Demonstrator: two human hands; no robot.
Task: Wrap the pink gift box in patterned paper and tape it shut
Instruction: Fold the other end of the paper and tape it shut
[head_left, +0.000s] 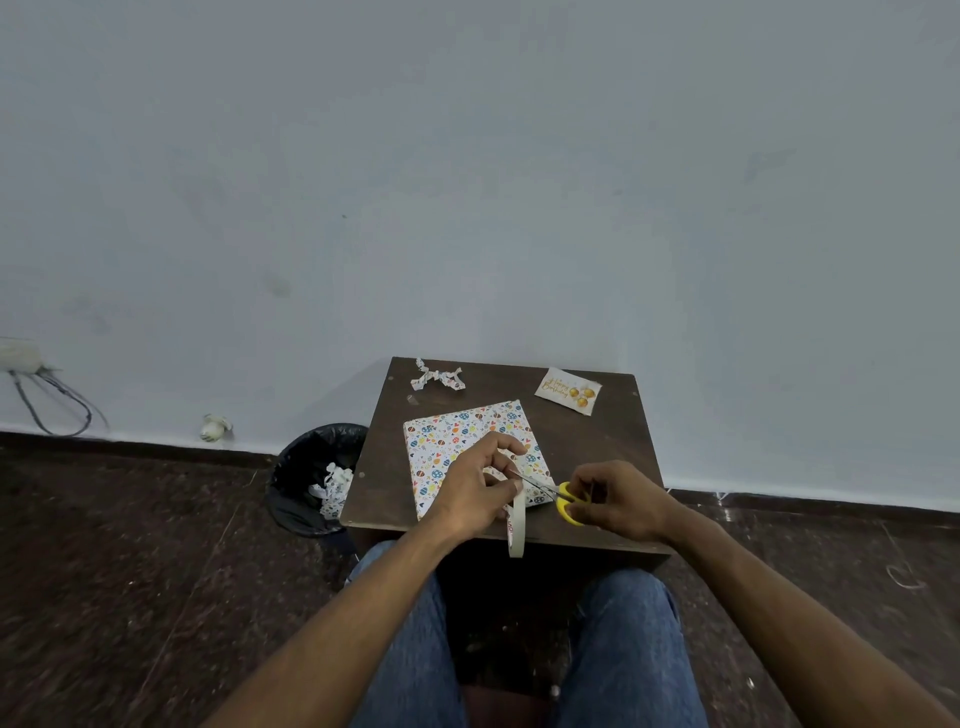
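On the small dark table (613, 452) we see these things:

Gift box: the gift box (457, 436) lies flat near the middle of the table, fully covered in white patterned paper with coloured ovals and hearts; we see no pink showing.
Left hand: our left hand (475, 493) hovers over the near right part of the box, fingers curled, pinching a strip of tape between thumb and fingers.
Tape roll: the tape roll (517, 525) hangs edge-on just below the left hand, over the near edge of the table; we cannot tell exactly where the strip leaves it.
Right hand: our right hand (618, 499) grips the handles of the scissors, fingers curled round them, just beside the near right corner of the box.
Scissors: the yellow-handled scissors (563, 501) point left toward the left hand, blades slightly parted at the tape.
Card: a birthday card (568, 391) with gold balloons lies at the far right of the table, well apart from the box.
Scrap: a crumpled paper scrap (437, 375) in the same pattern lies at the far left edge.
Bin: a black-lined bin (311, 478) stands on the floor just left of the table, with paper offcuts inside.
Legs: our knees in blue jeans (623, 639) sit below the table's near edge.
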